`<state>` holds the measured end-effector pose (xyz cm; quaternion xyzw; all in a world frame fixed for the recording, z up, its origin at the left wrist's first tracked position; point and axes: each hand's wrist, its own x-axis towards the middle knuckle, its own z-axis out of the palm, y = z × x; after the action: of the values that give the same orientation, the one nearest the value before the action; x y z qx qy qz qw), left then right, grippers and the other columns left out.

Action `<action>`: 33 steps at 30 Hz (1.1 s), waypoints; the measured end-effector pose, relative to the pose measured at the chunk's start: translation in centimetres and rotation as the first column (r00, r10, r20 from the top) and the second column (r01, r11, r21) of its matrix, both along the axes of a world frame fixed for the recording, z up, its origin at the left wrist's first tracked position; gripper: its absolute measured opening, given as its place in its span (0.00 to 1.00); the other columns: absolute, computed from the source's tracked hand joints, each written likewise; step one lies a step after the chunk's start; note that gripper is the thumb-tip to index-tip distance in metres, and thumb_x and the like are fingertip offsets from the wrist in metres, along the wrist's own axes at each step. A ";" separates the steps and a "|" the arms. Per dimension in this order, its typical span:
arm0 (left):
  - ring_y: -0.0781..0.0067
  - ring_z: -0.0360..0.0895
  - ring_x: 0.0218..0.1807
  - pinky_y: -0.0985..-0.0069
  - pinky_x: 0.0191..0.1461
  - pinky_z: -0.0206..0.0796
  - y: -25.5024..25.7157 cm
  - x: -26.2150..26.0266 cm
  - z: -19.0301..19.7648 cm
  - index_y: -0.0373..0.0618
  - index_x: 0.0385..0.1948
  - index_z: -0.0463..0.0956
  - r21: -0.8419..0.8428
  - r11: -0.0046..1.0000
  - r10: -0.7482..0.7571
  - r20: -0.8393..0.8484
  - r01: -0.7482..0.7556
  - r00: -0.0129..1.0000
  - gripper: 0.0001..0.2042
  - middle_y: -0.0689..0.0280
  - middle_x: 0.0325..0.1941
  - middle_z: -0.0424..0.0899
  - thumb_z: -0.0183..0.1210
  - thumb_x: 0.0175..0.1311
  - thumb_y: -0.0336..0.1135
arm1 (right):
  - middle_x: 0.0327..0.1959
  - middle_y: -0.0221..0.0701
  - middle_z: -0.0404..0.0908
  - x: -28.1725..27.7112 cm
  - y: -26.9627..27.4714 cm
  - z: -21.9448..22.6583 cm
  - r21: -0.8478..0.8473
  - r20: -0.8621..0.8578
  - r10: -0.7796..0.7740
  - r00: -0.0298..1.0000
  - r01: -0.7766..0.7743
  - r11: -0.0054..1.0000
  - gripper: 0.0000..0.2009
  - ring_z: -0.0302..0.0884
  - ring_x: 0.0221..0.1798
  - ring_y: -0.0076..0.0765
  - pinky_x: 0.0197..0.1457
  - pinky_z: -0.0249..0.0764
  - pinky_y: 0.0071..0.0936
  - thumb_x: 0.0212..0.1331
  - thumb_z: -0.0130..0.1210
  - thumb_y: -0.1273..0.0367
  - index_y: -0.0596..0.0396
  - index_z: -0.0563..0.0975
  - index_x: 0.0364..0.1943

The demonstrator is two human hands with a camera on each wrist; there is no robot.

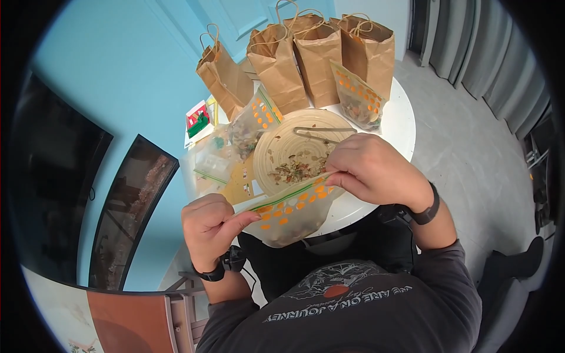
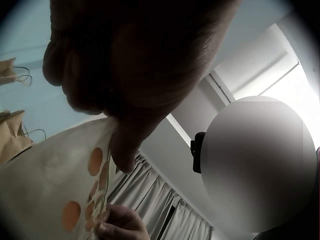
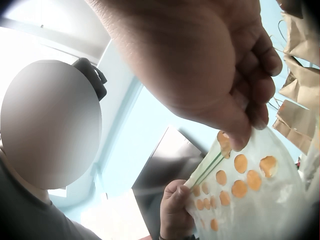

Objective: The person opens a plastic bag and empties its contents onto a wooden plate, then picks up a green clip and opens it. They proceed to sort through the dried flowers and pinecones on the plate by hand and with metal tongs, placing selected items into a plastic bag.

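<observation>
A clear zip bag with orange dots and a green seal strip [image 1: 288, 213] hangs between both hands at the table's near edge, with dim contents at its bottom. The left hand [image 1: 210, 226] pinches its left top corner between thumb and curled fingers; the right hand [image 1: 376, 173] pinches the right top corner. In the left wrist view the left hand [image 2: 135, 60] grips the bag edge [image 2: 50, 175]. In the right wrist view the right hand's thumb and fingers [image 3: 245, 120] hold the dotted bag [image 3: 250, 195]. Just beyond the bag, a round woven tray [image 1: 268, 141] bears dried bits and metal tongs [image 1: 321, 130].
Several brown paper bags [image 1: 279, 70] with handles line the table's far side. Filled dotted zip bags stand at the right [image 1: 359, 100] and left [image 1: 253, 126] of the tray. A red and green packet [image 1: 198, 120] lies at the far left of the white table [image 1: 403, 126].
</observation>
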<state>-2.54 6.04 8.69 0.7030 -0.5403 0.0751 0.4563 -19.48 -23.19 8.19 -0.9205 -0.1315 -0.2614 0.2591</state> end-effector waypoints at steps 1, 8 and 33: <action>0.74 0.61 0.18 0.72 0.25 0.45 0.0 0.0 0.0 0.37 0.14 0.71 0.007 1.000 -0.011 -0.023 0.012 1.000 0.19 0.66 0.14 0.69 0.80 0.47 0.24 | 0.28 0.39 0.82 0.1 0.1 0.0 0.002 0.000 -0.001 1.000 0.001 1.000 0.10 0.82 0.35 0.54 0.41 0.76 0.46 0.59 0.72 0.67 0.57 0.82 0.33; 0.75 0.61 0.18 0.72 0.25 0.46 -0.1 0.6 0.2 0.36 0.14 0.71 0.035 0.999 0.019 -0.060 -0.017 0.998 0.19 0.66 0.14 0.68 0.78 0.50 0.23 | 0.25 0.40 0.83 0.1 0.1 -0.7 0.041 -0.148 -0.039 0.988 0.045 0.998 0.13 0.83 0.34 0.55 0.39 0.76 0.47 0.63 0.68 0.62 0.57 0.83 0.29; 0.69 0.82 0.22 0.75 0.27 0.69 -14.1 0.9 6.4 0.34 0.33 0.82 -0.348 0.935 -0.292 -0.631 0.074 0.718 0.14 0.56 0.25 0.87 0.62 0.79 0.36 | 0.23 0.50 0.83 -2.7 -13.0 -1.3 0.417 0.008 -0.873 0.487 0.792 0.445 0.13 0.82 0.25 0.53 0.33 0.76 0.41 0.63 0.68 0.64 0.64 0.88 0.34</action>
<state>-1.63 -8.11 15.04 0.5474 -0.3884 -0.1499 0.7260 -22.14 -36.16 6.91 -0.7643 0.3627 -0.4750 0.2422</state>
